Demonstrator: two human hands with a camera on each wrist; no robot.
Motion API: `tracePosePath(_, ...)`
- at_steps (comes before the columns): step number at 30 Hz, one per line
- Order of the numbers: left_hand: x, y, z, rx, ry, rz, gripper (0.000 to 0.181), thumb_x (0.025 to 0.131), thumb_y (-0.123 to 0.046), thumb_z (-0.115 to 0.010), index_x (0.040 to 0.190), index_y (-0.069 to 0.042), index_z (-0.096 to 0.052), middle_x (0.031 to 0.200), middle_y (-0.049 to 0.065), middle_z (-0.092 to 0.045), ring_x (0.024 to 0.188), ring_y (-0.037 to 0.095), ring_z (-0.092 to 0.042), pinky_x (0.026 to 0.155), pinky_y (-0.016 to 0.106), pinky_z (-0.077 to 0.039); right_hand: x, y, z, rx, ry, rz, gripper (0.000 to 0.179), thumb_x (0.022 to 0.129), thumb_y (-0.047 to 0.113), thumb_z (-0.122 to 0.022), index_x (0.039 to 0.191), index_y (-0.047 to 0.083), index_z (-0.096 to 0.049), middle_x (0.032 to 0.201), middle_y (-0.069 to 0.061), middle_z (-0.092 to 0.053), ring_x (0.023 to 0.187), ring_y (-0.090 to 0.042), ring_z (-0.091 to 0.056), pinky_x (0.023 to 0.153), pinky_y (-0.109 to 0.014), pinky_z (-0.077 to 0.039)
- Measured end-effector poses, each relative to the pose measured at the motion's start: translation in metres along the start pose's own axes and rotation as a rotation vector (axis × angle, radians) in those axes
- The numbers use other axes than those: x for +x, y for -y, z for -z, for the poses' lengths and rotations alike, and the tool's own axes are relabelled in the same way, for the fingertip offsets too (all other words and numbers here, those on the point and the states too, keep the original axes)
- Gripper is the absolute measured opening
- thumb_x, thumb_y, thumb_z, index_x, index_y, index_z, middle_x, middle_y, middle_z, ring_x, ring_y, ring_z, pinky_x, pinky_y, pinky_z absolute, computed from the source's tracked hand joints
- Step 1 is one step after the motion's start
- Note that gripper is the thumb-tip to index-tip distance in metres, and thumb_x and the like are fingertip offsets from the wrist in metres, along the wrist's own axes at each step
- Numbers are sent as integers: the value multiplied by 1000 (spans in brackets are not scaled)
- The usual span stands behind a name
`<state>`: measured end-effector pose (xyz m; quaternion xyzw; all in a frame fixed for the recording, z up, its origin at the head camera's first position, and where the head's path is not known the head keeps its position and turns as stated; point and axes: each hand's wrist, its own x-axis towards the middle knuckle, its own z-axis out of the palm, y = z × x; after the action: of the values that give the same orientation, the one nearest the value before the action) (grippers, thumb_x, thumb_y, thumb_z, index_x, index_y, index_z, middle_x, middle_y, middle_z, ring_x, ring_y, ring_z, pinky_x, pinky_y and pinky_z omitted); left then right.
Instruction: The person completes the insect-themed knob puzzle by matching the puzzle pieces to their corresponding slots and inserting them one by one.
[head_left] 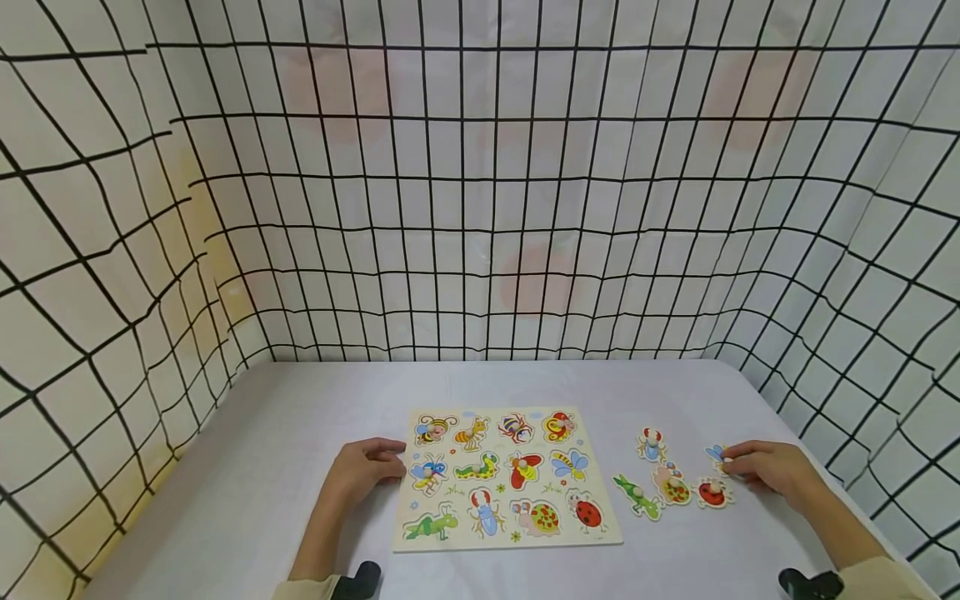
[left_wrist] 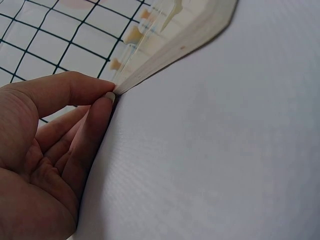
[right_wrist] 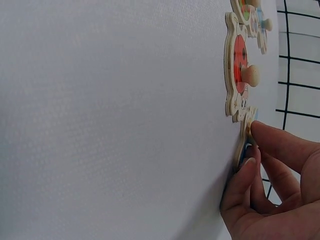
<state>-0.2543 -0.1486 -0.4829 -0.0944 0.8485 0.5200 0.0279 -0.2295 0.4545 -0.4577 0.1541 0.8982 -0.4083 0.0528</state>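
Wooden board [head_left: 491, 543]: left hand [head_left: 366, 468] pinches its left edge; well right of it, right hand [head_left: 776, 469] has fingers clamped on the blue-winged piece [head_left: 715, 455], best lifted level.

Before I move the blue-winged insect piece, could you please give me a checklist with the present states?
1. Right hand pinching blue-winged insect piece: ok.
2. That piece lifted off white table: cannot tell.
3. Left hand touching puzzle board at its left edge: ok.
4. Ladybug piece lying knob up: ok.
5. Beetle piece, snail piece and grasshopper piece placed in puzzle board: not ok, lying beside it.
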Motion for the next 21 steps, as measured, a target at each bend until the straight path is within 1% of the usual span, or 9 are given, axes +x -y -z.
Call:
tracePosePath(4,0,0,0,3,2,3,32,80,-9,-81,112,-8,-76,80,1,-73,69,17,-65,70,29,-53,0,1,1,-14,-12,5,39,85,22,-75,114,-4,-72,81,10,-65,74,-8,-55,63,-27,-49)
tracePosePath(8,0,0,0,11,-1,6,31,80,-9,-80,111,-9,-76,80,1,-73,69,17,-65,71,29,-53,1,3,2,-9,-29,10,35,84,20,-75,110,-3,-73,80,9,-68,71,-7,-55,62,-26,-49)
tracePosePath(11,1,1,0,17,-3,8,31,80,-9,-80,111,-8,-76,79,1,-73,69,17,-65,70,29,-53,2,6,1,-14,-33,13,36,84,21,-76,112,-3,-73,85,6,-69,69,-7,-55,61,-26,-48)
tracePosePath(15,0,1,0,21,-7,9,31,81,-9,-80,111,-8,-76,78,0,-73,69,16,-65,71,29,-53,2,17,-2,-31,-5,35,39,86,22,-75,115,-4,-70,94,-3,-69,74,-12,-55,63,-27,-49)
tracePosePath(19,0,0,0,23,-8,7,31,81,-9,-81,111,-9,-76,78,0,-74,69,16,-65,72,30,-53,3,26,-8,-48,23,68,36,87,20,-73,114,-4,-71,106,-17,-68,79,-16,-56,64,-28,-51)
tracePosePath(21,0,-1,0,21,-8,5,31,81,-9,-80,112,-9,-76,78,0,-74,69,17,-65,72,30,-53,4,29,-12,-61,30,82,33,88,19,-72,113,-3,-72,111,-19,-67,80,-17,-56,65,-29,-51)
